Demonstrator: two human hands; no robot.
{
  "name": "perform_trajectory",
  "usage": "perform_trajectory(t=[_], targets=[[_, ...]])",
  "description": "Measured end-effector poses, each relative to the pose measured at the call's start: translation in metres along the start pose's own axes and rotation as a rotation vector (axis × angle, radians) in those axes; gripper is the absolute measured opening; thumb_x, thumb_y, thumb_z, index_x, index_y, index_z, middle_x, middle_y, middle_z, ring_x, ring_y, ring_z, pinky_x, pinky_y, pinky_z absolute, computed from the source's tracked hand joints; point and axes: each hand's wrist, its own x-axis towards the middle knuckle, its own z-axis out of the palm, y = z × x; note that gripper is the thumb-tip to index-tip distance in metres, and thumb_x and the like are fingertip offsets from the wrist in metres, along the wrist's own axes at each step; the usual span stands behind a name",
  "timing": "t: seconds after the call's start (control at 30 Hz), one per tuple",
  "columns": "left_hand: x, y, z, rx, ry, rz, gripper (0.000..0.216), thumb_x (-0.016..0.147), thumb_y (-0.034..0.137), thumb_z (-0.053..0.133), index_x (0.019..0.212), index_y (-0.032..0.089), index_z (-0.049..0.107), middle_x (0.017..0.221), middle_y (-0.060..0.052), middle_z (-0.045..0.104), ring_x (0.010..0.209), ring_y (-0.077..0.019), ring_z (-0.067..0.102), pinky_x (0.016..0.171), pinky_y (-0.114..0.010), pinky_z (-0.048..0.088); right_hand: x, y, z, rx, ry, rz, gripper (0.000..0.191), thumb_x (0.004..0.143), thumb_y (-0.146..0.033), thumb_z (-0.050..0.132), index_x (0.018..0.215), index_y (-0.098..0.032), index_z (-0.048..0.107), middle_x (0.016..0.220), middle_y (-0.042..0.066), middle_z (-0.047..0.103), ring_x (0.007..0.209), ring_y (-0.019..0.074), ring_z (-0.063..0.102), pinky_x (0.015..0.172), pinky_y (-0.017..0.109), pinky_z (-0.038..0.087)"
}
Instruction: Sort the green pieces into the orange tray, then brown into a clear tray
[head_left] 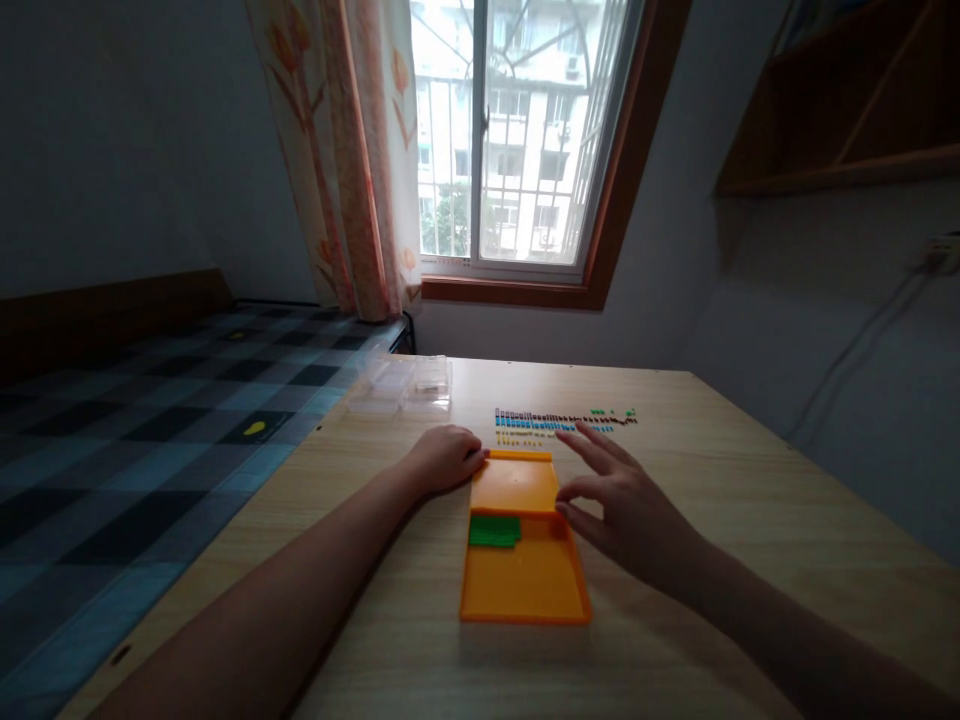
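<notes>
An orange plastic case (525, 595) lies unfolded on the table, its flat lid (514, 482) on the far side and its shallow tray nearer me. Green strip-shaped pieces (493, 531) sit side by side in the tray's upper left. My left hand (446, 458) is curled, with thumb and fingertips against the lid's far left corner. Over the case's right edge, by the fold, my right hand (607, 490) pinches thumb and index finger together while its other fingers stretch forward. Whatever is between those fingertips is too small to make out.
Beyond the case, rows of tiny brown, blue and yellow pieces (532, 424) lie on the wooden table (750, 540), with a few green bits (598, 411). Clear plastic boxes (409, 385) stand at the back left. A bed with a checked cover (150, 420) adjoins the left side.
</notes>
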Motion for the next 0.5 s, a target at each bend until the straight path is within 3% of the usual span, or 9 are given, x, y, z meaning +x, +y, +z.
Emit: perform_trajectory(t=[0.13, 0.3, 0.5], targets=[[0.000, 0.002, -0.001, 0.006, -0.003, -0.001, 0.039, 0.094, 0.039, 0.045, 0.074, 0.020, 0.072, 0.080, -0.008, 0.073, 0.073, -0.0196, 0.062, 0.063, -0.029, 0.037, -0.015, -0.019, 0.018, 0.068, -0.135, -0.027, 0.010, 0.081, -0.019, 0.070, 0.080, -0.026, 0.078, 0.149, 0.007, 0.051, 0.145, 0.0361, 0.034, 0.111, 0.061, 0.038], [0.001, 0.002, 0.000, -0.001, -0.009, -0.015, 0.040, 0.094, 0.039, 0.045, 0.074, 0.020, 0.073, 0.080, -0.008, 0.073, 0.072, -0.0194, 0.062, 0.065, -0.029, 0.038, -0.019, -0.027, 0.022, 0.131, -0.240, -0.002, 0.012, 0.083, -0.021, 0.069, 0.081, -0.026, 0.079, 0.153, 0.006, 0.047, 0.146, 0.0373, 0.032, 0.112, 0.062, 0.036], [0.002, 0.001, 0.002, -0.017, 0.012, -0.007, 0.040, 0.094, 0.039, 0.046, 0.071, 0.019, 0.072, 0.078, -0.009, 0.072, 0.070, -0.0193, 0.062, 0.063, -0.029, 0.037, -0.021, -0.027, 0.021, 0.165, -0.269, 0.013, 0.014, 0.085, -0.021, 0.068, 0.084, -0.028, 0.080, 0.153, 0.004, 0.047, 0.147, 0.0347, 0.032, 0.114, 0.060, 0.035]])
